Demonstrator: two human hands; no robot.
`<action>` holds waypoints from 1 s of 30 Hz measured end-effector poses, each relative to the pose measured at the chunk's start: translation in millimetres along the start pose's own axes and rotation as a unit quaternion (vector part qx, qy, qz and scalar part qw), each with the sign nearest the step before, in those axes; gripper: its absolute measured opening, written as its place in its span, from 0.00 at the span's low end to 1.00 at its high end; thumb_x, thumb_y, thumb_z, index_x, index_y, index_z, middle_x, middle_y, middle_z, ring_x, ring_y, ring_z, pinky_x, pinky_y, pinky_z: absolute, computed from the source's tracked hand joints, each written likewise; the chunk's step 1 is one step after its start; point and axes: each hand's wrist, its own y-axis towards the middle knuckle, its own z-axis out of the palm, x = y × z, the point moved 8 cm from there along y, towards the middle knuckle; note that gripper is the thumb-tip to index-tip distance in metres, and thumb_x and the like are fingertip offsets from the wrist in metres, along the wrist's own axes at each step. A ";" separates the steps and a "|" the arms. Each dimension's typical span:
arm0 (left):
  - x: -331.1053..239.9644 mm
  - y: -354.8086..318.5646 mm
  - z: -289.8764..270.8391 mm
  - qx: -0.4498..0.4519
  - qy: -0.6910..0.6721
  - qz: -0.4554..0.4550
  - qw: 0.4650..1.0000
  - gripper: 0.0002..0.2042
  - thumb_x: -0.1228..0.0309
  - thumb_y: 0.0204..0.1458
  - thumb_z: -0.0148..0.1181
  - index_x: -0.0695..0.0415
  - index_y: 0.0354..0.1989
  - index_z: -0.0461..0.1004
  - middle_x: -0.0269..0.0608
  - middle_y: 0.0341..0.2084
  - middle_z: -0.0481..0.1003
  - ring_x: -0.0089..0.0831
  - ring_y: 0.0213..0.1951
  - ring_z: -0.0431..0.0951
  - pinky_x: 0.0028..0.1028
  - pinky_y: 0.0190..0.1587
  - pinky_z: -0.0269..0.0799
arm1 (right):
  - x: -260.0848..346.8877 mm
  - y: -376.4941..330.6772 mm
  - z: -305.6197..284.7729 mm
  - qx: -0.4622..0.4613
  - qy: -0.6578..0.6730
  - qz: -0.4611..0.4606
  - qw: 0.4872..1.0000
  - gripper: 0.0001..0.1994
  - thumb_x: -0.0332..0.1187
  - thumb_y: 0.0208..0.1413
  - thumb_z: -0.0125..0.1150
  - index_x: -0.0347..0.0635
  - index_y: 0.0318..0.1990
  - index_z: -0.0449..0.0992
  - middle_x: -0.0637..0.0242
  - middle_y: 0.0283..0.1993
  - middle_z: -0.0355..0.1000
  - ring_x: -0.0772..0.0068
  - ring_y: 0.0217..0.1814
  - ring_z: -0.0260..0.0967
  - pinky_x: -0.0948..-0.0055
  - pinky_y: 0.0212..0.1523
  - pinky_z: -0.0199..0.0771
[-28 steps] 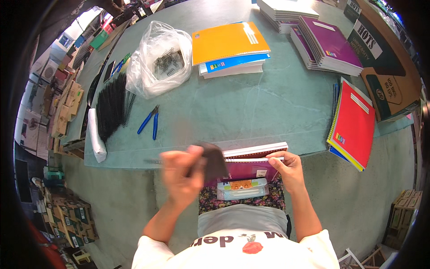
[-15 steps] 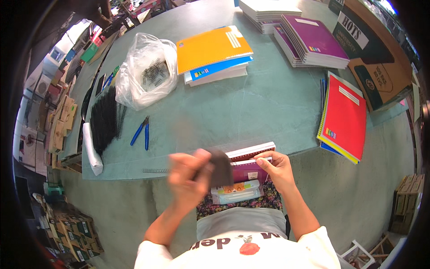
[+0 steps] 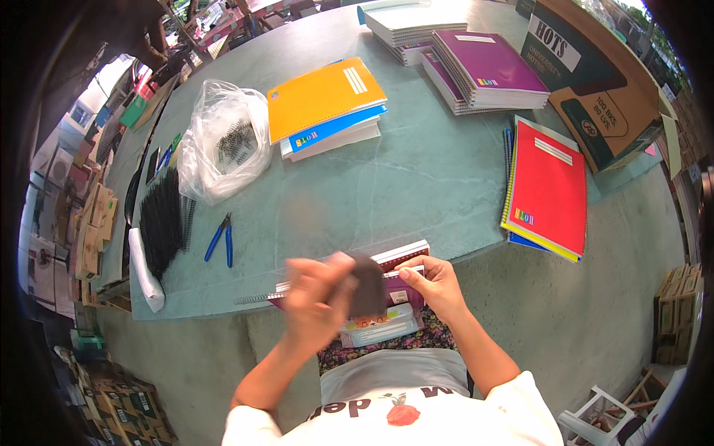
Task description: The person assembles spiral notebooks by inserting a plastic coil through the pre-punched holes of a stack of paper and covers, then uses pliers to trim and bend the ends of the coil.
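Notebook stack worked at the near edge of the green counter (image 3: 416,186)

A stack of spiral notebooks (image 3: 387,297) lies across the person's lap and the counter edge, its long axis running left to right. The right hand (image 3: 435,286) pins the stack's right end, fingers curled narrow on the top cover. The left hand (image 3: 316,301), blurred, grips a dark flat piece (image 3: 368,286) just left of it, directly over the stack. Blue pliers (image 3: 221,239) lie well apart to the left.
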 end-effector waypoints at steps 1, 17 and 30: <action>-1.4 3.6 -2.7 -0.026 0.039 0.016 0.999 0.17 0.83 0.38 0.63 0.56 0.40 0.76 0.36 0.24 0.67 0.29 0.28 0.71 0.27 0.27 0.69 | -0.7 -1.9 -0.2 0.001 0.008 0.006 1.000 0.07 0.31 0.56 0.60 0.35 0.36 0.76 0.66 0.33 0.75 0.84 0.34 0.70 0.83 0.35 0.70; -16.6 2.5 47.2 0.136 0.066 0.096 0.984 0.17 0.80 0.36 0.64 0.54 0.39 0.77 0.37 0.24 0.69 0.33 0.27 0.72 0.30 0.30 0.70 | -14.4 2.3 -3.3 0.010 0.049 0.001 0.999 0.24 0.46 0.65 0.40 0.33 0.39 0.77 0.70 0.32 0.73 0.85 0.32 0.64 0.81 0.33 0.65; 51.2 47.7 23.1 0.148 0.122 0.051 0.980 0.11 0.75 0.47 0.58 0.56 0.41 0.77 0.44 0.36 0.73 0.41 0.40 0.71 0.35 0.47 0.66 | 7.4 -7.3 12.2 0.045 0.031 -0.057 0.997 0.08 0.22 0.55 0.55 0.37 0.42 0.75 0.68 0.42 0.73 0.83 0.44 0.67 0.81 0.42 0.68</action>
